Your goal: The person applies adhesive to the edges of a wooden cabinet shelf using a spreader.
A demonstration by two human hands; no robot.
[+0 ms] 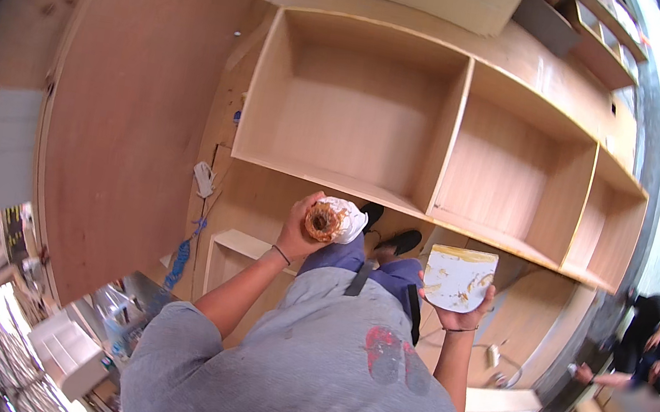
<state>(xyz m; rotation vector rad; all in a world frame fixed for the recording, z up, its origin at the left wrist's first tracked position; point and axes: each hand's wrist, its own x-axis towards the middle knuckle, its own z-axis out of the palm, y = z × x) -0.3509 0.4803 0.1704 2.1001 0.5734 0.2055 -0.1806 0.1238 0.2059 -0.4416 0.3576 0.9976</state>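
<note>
White rag wad (pixel 331 220), glue-stained, sits clenched in left hand (pixel 300 231) fingers; right hand (pixel 464 313) fingers cup the smeared tub (pixel 459 278). Best kept level while dabbing.

Seen from above, the left hand (pixel 299 231) grips a glue-stained white bottle (pixel 334 221); at three o'clock, the right hand (pixel 462 313) holds a smeared white container (pixel 459 278), below an open plywood cabinet (pixel 439 150).

My left hand (pixel 303 232) gripping white rag (pixel 336 220) showing brown-orange stains. My right hand (pixel 462 313) holding white tub (pixel 459 279), yellow smears running across. Wearing grey shirt (pixel 307 371), red blotch showing. Pale tan plywood cabinet (pixel 442 129).
</note>
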